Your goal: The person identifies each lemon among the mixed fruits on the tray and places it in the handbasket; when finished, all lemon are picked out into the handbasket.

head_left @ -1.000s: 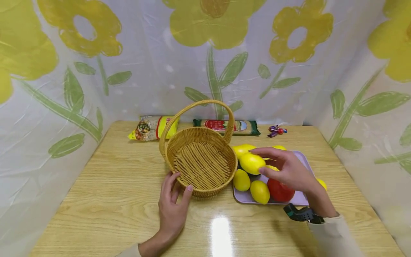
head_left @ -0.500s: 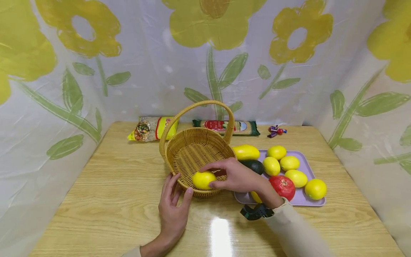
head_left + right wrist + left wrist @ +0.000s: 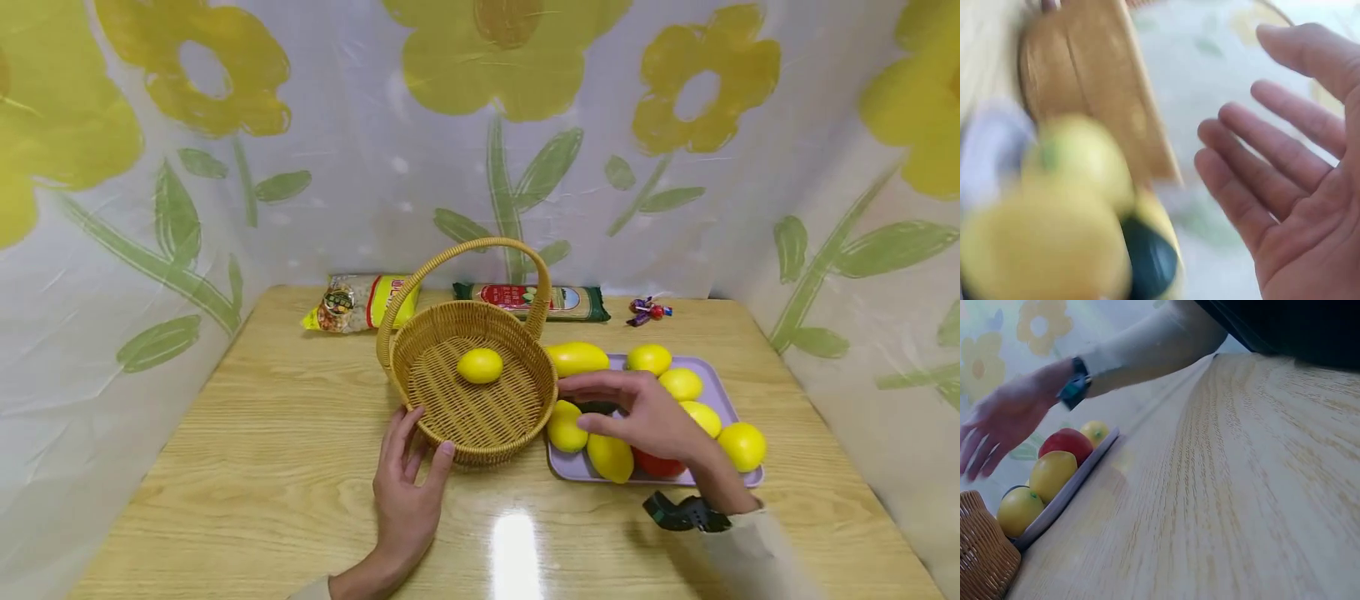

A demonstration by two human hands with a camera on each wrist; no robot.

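A wicker basket (image 3: 517, 417) with a tall handle stands mid-table, one yellow lemon (image 3: 480, 366) lying inside it. My left hand (image 3: 408, 475) rests open against the basket's near rim, fingers straight. My right hand (image 3: 633, 408) hovers open and empty over the lilac tray (image 3: 570, 467), above several lemons (image 3: 609, 457), a red fruit (image 3: 656, 467) and a dark avocado (image 3: 596, 407). In the left wrist view the right hand (image 3: 997, 425) hangs above the tray's fruit (image 3: 1052, 475). The right wrist view shows the open palm (image 3: 1297, 206) over blurred lemons (image 3: 1072, 162).
Two food packets (image 3: 358, 302) (image 3: 532, 300) and a small wrapped candy (image 3: 648, 310) lie along the table's back edge. A flowered plastic sheet walls the table on three sides. A long yellow fruit (image 3: 577, 358) lies at the tray's back left corner.
My right hand carried a lemon from the tray into the basket, let it go there, and has moved back over the tray, empty. The left hand stayed at the basket's rim.
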